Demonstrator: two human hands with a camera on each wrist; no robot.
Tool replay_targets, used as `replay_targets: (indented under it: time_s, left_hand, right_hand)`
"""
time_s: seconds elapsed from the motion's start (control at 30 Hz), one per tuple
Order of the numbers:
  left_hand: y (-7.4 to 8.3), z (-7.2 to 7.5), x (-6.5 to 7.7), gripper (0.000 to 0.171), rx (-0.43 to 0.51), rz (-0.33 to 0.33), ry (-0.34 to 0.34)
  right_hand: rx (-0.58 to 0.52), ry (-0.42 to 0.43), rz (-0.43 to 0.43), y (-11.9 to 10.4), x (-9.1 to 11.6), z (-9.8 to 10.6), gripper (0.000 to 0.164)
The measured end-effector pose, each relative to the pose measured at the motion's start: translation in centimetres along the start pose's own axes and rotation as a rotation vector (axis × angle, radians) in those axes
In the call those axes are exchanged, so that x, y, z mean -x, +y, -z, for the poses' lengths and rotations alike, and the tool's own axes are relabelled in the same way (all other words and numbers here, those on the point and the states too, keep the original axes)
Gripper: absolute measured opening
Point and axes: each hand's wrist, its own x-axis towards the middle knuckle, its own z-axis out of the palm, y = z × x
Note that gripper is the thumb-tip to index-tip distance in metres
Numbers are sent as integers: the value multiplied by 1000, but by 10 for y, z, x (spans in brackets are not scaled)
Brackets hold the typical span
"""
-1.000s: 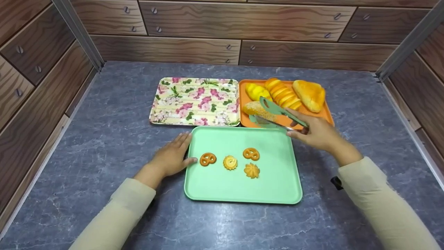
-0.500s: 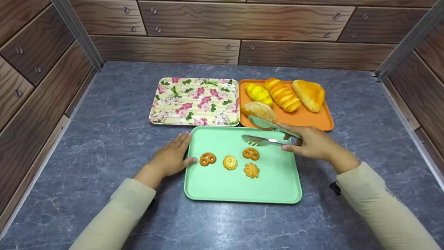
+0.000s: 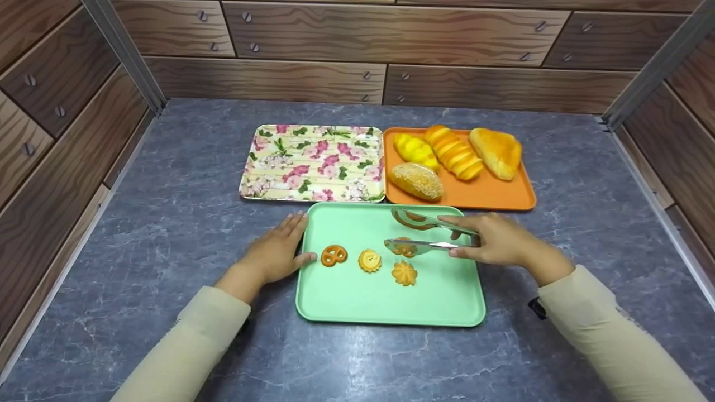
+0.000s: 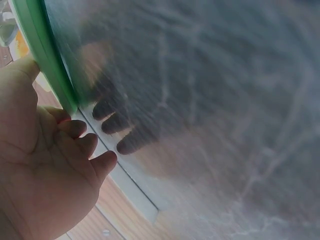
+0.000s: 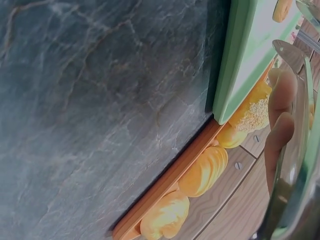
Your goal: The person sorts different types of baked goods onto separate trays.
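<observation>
My left hand [image 3: 275, 251] rests at the left rim of the green tray [image 3: 357, 301], fingers extended and thumb on the rim. In the left wrist view the palm [image 4: 55, 160] shows beside the tray's edge [image 4: 42, 47]. My right hand [image 3: 500, 239] holds metal tongs [image 3: 427, 244] with their arms apart over the tray's far right part. One tong tip partly covers a pretzel cookie [image 3: 406, 252]. Left of it lie another pretzel [image 3: 334, 255] and a round ridged cookie [image 3: 370, 261]. Nearer the front sits a flower-shaped cookie [image 3: 404, 273].
Behind the green tray stands an orange tray [image 3: 491, 198] with a sesame bun [image 3: 416, 181], a yellow bread [image 3: 416, 151], a ridged loaf [image 3: 453, 152] and a triangular bread [image 3: 497, 152]. A floral tray [image 3: 313, 162] lies left of it. Wood-patterned walls [image 3: 313, 81] enclose the table.
My right hand has brought the tongs from above the sesame bun on the orange tray toward me, over the upper right pretzel. The left hand and the cookies have stayed put.
</observation>
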Motion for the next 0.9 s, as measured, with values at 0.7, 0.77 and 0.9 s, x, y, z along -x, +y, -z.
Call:
replay_targets:
  time_s: [0.7,0.77,0.9]
  left_hand:
    - [0,-1,-1,82,-14,-31,26]
    - [0,-1,0,82,-10,-31,24]
    - [0,-1,0,82,-4,-26,16]
  right_hand:
    - [57,52,40,0,2,-9,61]
    - [59,60,45,0,2,-10,60]
    - [52,63,45,0,3,-11,59]
